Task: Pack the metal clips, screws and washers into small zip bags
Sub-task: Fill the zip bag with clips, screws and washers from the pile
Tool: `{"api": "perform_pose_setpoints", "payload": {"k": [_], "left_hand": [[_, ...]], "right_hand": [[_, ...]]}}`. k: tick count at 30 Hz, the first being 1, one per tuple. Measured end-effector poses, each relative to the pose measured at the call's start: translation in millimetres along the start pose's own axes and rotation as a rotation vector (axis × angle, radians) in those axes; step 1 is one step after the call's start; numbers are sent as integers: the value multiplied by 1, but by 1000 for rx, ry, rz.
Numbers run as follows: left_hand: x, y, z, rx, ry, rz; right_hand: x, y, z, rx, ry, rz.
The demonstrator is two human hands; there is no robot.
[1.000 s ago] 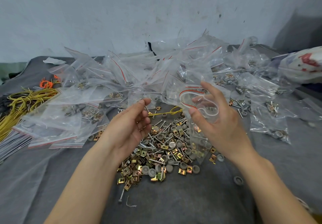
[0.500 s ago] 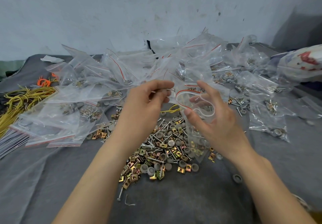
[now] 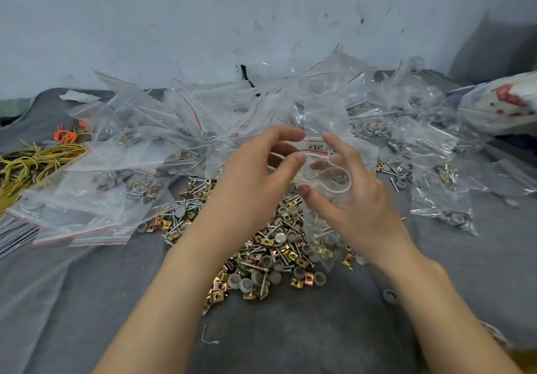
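Observation:
A loose pile of brass clips, screws and grey washers (image 3: 261,257) lies on the grey cloth in front of me. Just above it my right hand (image 3: 357,202) grips a small clear zip bag (image 3: 322,243) by its red-lined mouth and holds that mouth wide. The bag hangs down with a few clips and screws at its bottom. My left hand (image 3: 255,176) is at the bag's mouth, thumb and forefinger apart, and I see nothing between them.
Many filled zip bags (image 3: 189,129) are heaped behind the pile, against the wall. Yellow wires (image 3: 29,161) and orange ties (image 3: 65,135) lie at far left. A large bag with red print (image 3: 508,103) sits at far right. One stray washer (image 3: 389,296) lies near my right forearm.
My left hand rose from the pile pinching a screw and came to the bag's mouth; its fingers have now parted. My right hand kept holding the bag open.

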State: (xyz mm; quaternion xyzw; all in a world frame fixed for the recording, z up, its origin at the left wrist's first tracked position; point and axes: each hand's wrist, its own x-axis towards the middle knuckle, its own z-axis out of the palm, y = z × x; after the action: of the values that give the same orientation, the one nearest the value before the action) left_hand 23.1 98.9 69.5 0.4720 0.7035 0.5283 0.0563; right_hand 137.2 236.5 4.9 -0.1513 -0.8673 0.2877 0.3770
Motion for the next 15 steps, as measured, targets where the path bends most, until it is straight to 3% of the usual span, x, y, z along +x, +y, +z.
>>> {"api": "perform_pose_setpoints", "payload": {"k": [7, 11, 15], "left_hand": [[-9, -26, -11, 75, -6, -74], [-23, -49, -12, 272, -148, -178], [-41, -58, -11, 443, -307, -154]], "right_hand": [[1, 3, 0, 63, 42, 17], [2, 5, 0, 80, 38, 28], [1, 5, 0, 61, 29, 23]]}}
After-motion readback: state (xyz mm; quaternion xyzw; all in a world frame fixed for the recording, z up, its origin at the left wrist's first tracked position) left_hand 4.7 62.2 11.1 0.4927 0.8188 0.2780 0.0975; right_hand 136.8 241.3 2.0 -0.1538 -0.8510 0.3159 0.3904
